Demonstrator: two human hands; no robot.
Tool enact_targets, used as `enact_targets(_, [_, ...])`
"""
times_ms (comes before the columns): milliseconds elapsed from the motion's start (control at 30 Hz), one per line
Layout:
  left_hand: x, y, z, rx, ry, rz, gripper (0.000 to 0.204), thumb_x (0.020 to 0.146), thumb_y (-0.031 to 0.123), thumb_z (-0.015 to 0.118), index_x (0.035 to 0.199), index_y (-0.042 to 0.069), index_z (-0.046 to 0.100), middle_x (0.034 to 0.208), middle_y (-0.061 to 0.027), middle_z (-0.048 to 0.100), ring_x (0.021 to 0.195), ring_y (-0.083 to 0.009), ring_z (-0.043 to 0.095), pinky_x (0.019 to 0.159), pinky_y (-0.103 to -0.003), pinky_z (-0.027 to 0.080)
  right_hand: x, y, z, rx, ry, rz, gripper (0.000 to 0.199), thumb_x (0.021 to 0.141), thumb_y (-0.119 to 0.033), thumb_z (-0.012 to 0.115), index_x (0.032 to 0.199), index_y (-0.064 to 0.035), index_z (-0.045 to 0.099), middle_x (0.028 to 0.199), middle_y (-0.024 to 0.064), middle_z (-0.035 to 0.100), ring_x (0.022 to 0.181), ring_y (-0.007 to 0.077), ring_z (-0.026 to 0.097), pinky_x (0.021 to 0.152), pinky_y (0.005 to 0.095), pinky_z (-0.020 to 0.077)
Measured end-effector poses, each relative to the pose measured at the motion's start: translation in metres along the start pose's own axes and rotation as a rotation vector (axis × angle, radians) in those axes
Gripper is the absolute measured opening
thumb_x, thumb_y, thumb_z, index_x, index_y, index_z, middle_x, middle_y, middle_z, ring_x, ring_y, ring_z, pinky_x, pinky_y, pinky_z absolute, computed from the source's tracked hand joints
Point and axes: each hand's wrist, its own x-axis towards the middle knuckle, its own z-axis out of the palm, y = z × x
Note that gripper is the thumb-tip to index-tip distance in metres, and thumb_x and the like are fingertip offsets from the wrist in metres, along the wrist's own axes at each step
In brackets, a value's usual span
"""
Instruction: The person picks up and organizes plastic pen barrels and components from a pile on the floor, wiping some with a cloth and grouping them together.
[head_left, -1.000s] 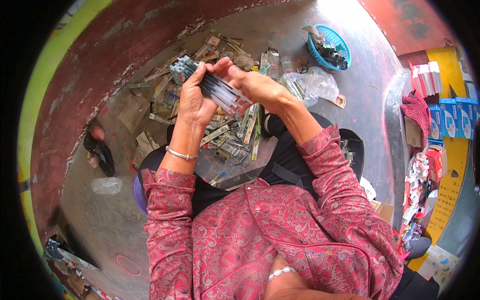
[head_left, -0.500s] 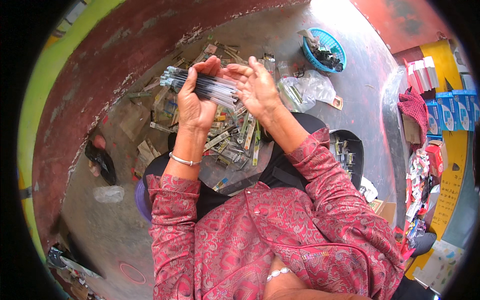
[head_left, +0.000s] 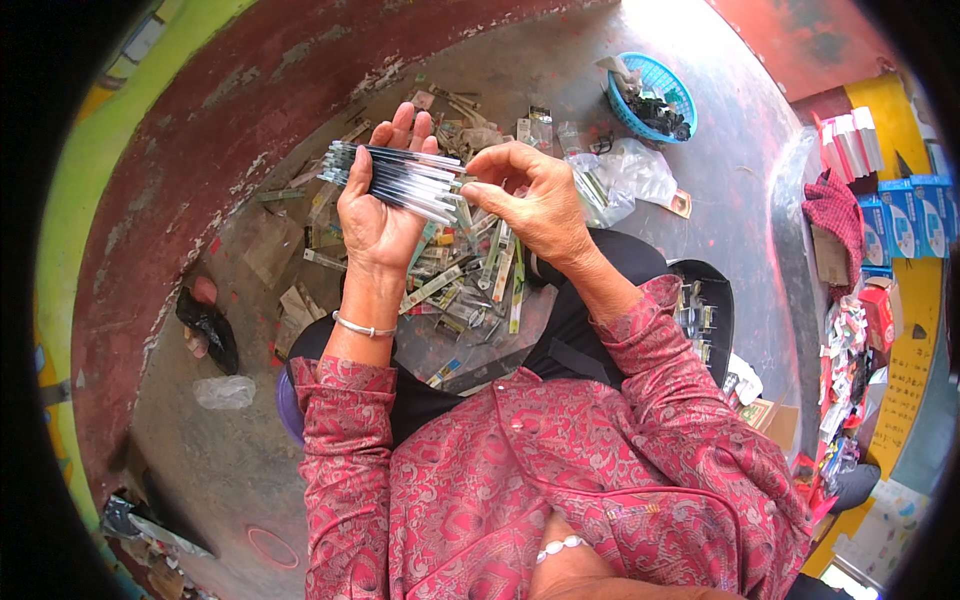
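A bundle of pen refills (head_left: 410, 181), slim clear tubes filled with dark ink, lies side by side across the palm of my left hand (head_left: 378, 228). My left thumb presses over them, while the other fingers stretch out behind. At the right ends of the tubes is my right hand (head_left: 535, 200), its thumb and forefinger curled together in a pinch. Whether a tube end is caught between those fingertips is too small to tell. Beneath both hands, a spread of pen packets and strips (head_left: 455, 285) covers the floor between my legs.
A blue basket (head_left: 650, 98) with dark scraps stands at the far right, near a clear plastic bag (head_left: 632, 172). Beside my right leg sits an open black case (head_left: 708, 310). Blue boxes (head_left: 905, 215) line the right side. A low red wall (head_left: 190, 130) curves round the left.
My right hand has turned from a flat, open palm against the refill ends to a pinch there. My left hand has shifted slightly left, with the refills tilted across its palm.
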Motion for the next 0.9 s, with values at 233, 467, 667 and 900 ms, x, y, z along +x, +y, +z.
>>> enact_targets(233, [0.002,-0.004,0.001,0.057,-0.017,0.043,0.027,0.09,0.021,0.042,0.104,0.0,0.05,0.128,-0.0155,0.041,0.122,-0.0305,0.034,0.102,-0.043,0.028,-0.001,0.005,0.007,-0.201,0.12,-0.201,0.016,0.067,-0.012,0.069,0.079,-0.0035,0.064,0.068,0.0052,0.061,0.056,0.0116,0.056,0.051,0.0233,0.0438])
enact_targets(467, [-0.003,-0.003,0.005,0.076,-0.072,0.004,0.027,0.088,0.021,0.044,0.105,0.001,0.052,0.126,-0.0164,0.043,0.122,-0.0305,0.035,0.103,-0.047,0.026,-0.002,0.007,0.009,0.107,0.084,0.057,0.011,0.074,-0.009,0.065,0.078,0.0001,0.063,0.066,0.003,0.062,0.057,0.0063,0.055,0.052,0.0198,0.0432])
enact_targets(667, [-0.004,-0.002,0.004,0.045,-0.038,-0.014,0.027,0.088,0.02,0.044,0.105,0.0,0.052,0.123,-0.0179,0.046,0.12,-0.0302,0.037,0.103,-0.048,0.024,-0.001,-0.003,0.007,0.204,0.131,0.077,0.011,0.077,-0.009,0.063,0.076,0.0022,0.062,0.064,0.0025,0.06,0.057,0.0046,0.054,0.052,0.0183,0.0423])
enact_targets(900, [-0.002,-0.004,-0.002,0.054,0.031,-0.039,0.023,0.087,0.02,0.047,0.097,0.0,0.054,0.112,-0.018,0.054,0.114,-0.0307,0.044,0.102,-0.048,0.027,-0.005,-0.003,0.007,0.152,0.218,-0.03,0.009,0.077,-0.007,0.062,0.075,0.0017,0.061,0.064,0.0022,0.06,0.059,0.0043,0.054,0.053,0.0186,0.0425])
